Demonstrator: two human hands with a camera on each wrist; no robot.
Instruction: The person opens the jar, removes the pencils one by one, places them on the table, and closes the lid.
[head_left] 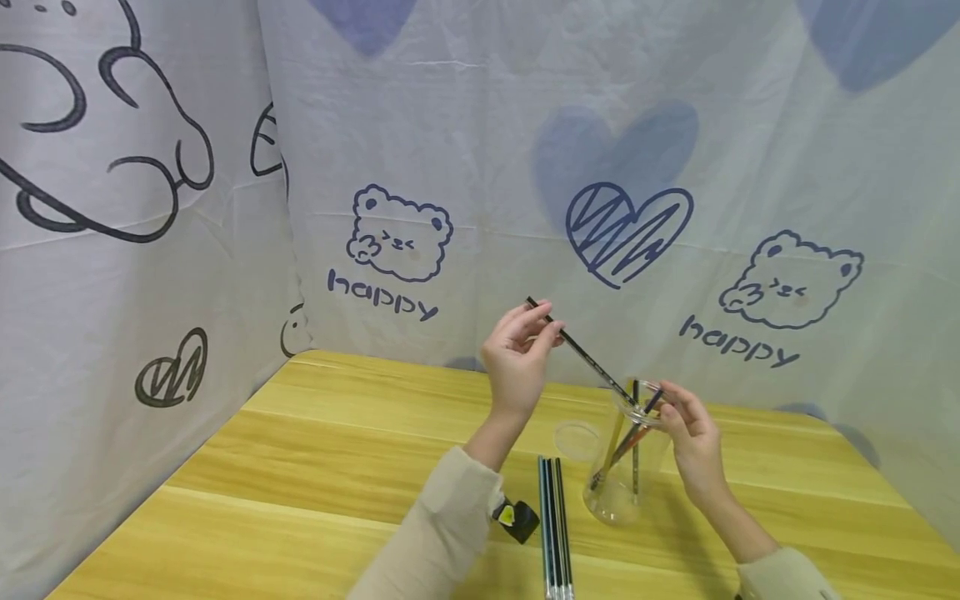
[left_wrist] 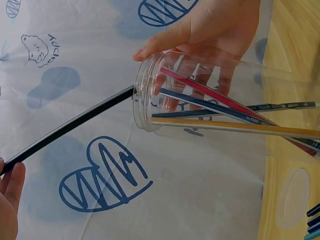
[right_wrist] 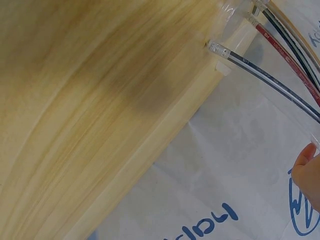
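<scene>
Four pencils [left_wrist: 215, 125], one yellow, one red and two dark, lean inside a clear jar [head_left: 649, 467], crossing low down and spreading towards its mouth, probably because the jar is much wider than they are. The left hand [head_left: 519, 358], at ten o'clock from the mouth, pinches a black pencil [head_left: 592, 362] near its upper end between thumb and fingers, leaving the lower end free to slope down to the mouth; whether it has passed the rim I cannot tell. At three o'clock, the right hand [head_left: 693, 446] has thumb and fingers curled round the jar near the mouth, presumably to steady it. On the wooden table [head_left: 337, 483], loose pencils [head_left: 555, 525] lie side by side at eight o'clock from the jar, within easy reach, and a clear disc [head_left: 577, 440], likely its lid, lies flat at nine o'clock.
</scene>
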